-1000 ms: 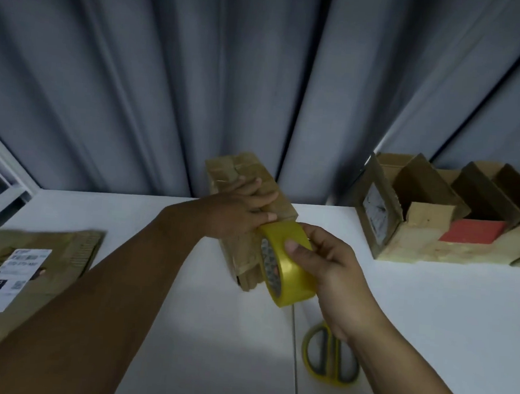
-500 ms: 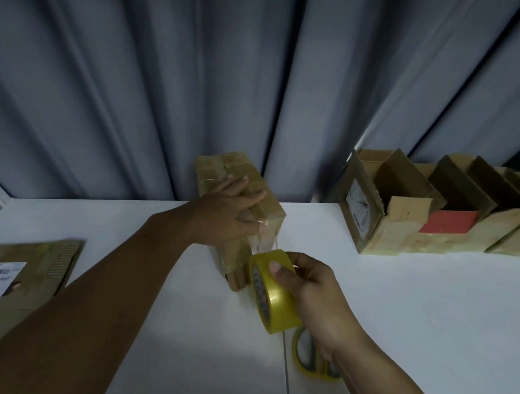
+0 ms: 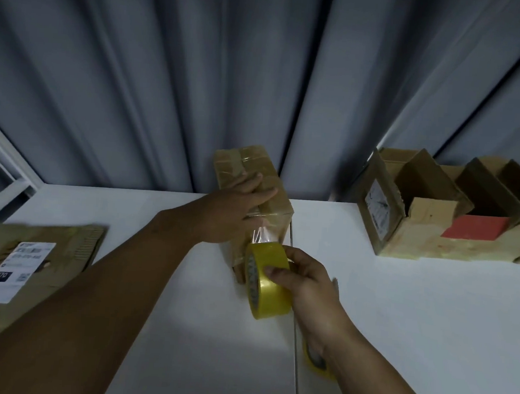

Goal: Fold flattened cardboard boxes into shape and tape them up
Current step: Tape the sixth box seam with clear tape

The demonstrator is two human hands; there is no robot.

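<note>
White worktop (image 3: 398, 314) before grey curtains (image 3: 168, 82): at its far edge the folded cardboard box (image 3: 245, 162), probably light and liable to slide, is pinned by the flat, straight-fingered left hand (image 3: 236, 204) on top, while the right hand (image 3: 305, 280) grips the yellow tape roll (image 3: 269, 293), its clear strip (image 3: 264, 232) stretched up to the box.

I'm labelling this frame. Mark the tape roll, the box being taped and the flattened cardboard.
tape roll (image 3: 276, 299): head view, yellow outer band.
box (image 3: 249, 160): head view, far end of its top.
flattened cardboard (image 3: 77, 245): head view, bare board near its right edge.
</note>
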